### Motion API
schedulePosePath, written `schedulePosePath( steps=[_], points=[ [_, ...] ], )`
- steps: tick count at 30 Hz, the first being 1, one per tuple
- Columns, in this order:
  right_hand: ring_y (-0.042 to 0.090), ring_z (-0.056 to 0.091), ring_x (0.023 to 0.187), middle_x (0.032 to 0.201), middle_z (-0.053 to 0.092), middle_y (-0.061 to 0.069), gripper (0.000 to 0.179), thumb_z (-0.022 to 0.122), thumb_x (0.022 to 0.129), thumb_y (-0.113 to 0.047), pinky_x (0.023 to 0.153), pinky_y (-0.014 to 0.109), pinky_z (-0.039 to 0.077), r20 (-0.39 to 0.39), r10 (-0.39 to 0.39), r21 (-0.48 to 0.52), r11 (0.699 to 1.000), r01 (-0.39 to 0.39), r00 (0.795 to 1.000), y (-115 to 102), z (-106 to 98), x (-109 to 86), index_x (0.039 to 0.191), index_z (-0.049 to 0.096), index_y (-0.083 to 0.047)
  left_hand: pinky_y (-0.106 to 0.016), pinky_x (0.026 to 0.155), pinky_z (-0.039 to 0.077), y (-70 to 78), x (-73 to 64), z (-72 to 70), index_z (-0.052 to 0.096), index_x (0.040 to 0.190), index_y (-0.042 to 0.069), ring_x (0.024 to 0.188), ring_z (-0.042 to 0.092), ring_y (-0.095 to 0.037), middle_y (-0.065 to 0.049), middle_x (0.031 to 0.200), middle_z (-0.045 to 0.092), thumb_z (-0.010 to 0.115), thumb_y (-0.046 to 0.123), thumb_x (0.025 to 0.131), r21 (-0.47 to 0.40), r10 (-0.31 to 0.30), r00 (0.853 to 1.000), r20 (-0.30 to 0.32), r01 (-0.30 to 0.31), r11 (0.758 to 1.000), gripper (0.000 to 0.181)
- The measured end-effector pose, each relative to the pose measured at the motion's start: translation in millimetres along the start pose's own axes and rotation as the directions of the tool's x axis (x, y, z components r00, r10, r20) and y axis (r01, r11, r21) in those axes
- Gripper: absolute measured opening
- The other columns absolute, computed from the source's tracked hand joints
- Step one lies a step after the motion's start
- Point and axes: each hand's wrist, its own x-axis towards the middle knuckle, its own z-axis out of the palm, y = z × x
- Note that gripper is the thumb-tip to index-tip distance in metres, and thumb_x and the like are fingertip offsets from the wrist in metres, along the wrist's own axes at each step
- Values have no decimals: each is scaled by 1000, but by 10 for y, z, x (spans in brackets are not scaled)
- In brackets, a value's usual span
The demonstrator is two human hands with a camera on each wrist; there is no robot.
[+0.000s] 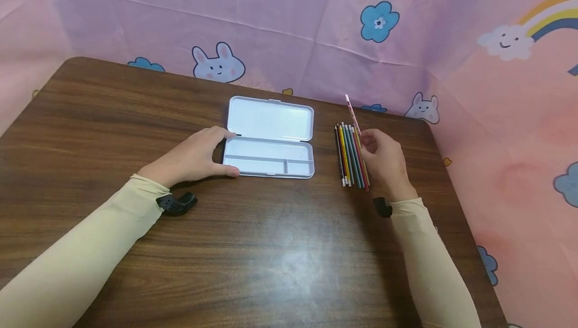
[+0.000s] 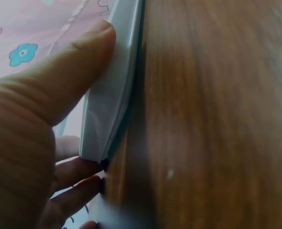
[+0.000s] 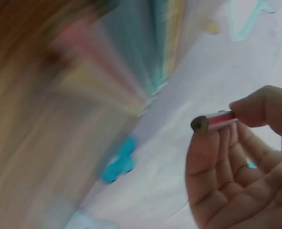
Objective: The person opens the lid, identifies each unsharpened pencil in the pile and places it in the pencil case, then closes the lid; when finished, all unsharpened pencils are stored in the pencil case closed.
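Observation:
An open white pencil case (image 1: 271, 120) lies on the table, its lid tipped back and its divided tray bare. My left hand (image 1: 191, 156) grips the case's left end, thumb along the front side and fingers near the hinge; the left wrist view shows the thumb on the case wall (image 2: 113, 90). Between thumb and fingers, my right hand (image 1: 386, 160) pinches a pink-and-white patterned pencil (image 1: 350, 109), raised above a row of several pencils (image 1: 347, 155). In the right wrist view the held pencil (image 3: 216, 121) points its flat, unsharpened end at the camera.
The brown wood-grain table (image 1: 253, 248) carries the case in the middle and the pencils to its right. A pink cloth (image 1: 289, 12) with rabbits and flowers hangs along the back and right edges. Black wrist devices (image 1: 176, 204) sit at both sleeves.

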Motion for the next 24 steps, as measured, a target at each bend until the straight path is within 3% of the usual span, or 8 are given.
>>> schedulePosePath(
  steps=[3,5,9,12,16,21,24],
  points=[
    [28,67,90,103,71,13,25,67,96,-5,77,44,56,-54,-134,21,991,135,990,-232,66,10,121,70,-3,-59,115,37,-5,10,-3,45,152,5,142,41,-36,-18,154,45,80,66,80,0,5,1000,-6,-5,1000,101],
    [27,67,86,101,70,12,25,68,94,-3,74,43,56,-69,-226,7,974,227,972,-372,122,19,119,72,-3,-59,115,38,-7,17,1,45,152,6,142,42,-35,-17,154,46,80,67,79,0,8,1000,-10,-8,1000,101],
    [23,66,84,97,69,9,23,70,93,-3,80,42,58,-52,-352,-15,936,352,934,-628,254,44,115,73,-5,-59,115,38,-34,29,7,45,152,6,142,42,-35,-16,154,45,79,70,78,7,9,1000,-14,-9,1000,103],
    [19,66,84,97,68,7,22,70,93,-3,80,38,60,-17,-396,-24,918,396,918,-792,352,65,115,74,-6,-59,116,37,-51,34,11,45,152,6,143,41,-35,-16,155,45,79,70,78,11,9,1000,-15,-9,1000,104],
    [18,66,85,96,69,5,21,71,93,-3,71,33,59,14,-448,-64,892,448,894,-946,457,100,113,75,-9,-58,116,37,-57,34,18,45,152,6,144,41,-35,-16,155,45,79,70,78,11,8,1000,-11,-8,1000,104],
    [19,63,85,95,70,2,20,72,93,-6,65,33,54,26,-507,-119,854,507,861,-1027,551,124,109,78,-14,-58,116,37,-59,27,21,44,153,6,144,41,-34,-17,156,44,79,71,77,3,-3,1000,-11,3,1000,106],
    [19,62,85,95,70,1,20,72,93,-8,63,32,52,46,-521,-153,839,521,852,-1045,591,124,109,79,-17,-58,117,37,-60,26,23,44,152,5,144,41,-34,-17,156,44,79,71,77,3,-6,1000,-10,6,1000,106]
  ],
)
